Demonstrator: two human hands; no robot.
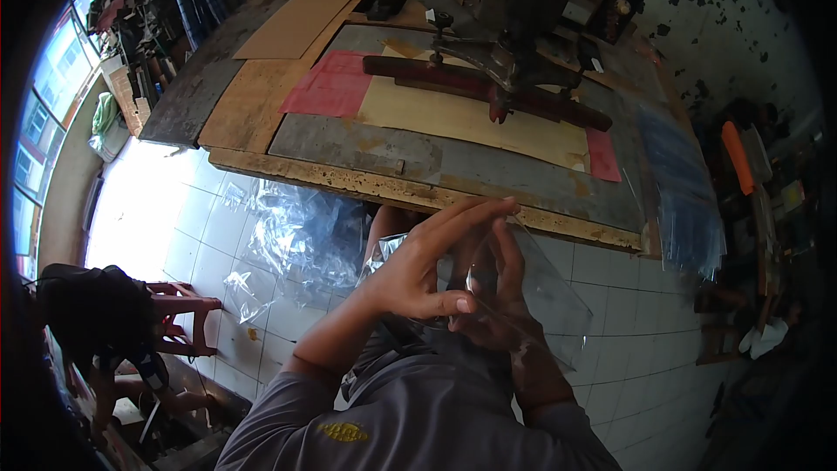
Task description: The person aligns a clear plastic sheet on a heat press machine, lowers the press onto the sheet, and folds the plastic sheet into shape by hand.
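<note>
A clear, thin plastic sheet is held in front of my body, just below the table's front edge. My left hand grips it from the left, its long fingers stretched along the upper part and its thumb bent toward the other hand. On the opposite side, my right hand holds the same sheet, partly seen through the plastic, with fingers pointing up. The two hands are close together. Light glints on the sheet's fold and far corner. Its exact edges between my fingers are hard to make out.
Ahead, a dark press with a long bar stands over a yellow board and red sheets on a worn table. Clear plastic sheets hang at right. Crumpled plastic, a red stool and another person are left.
</note>
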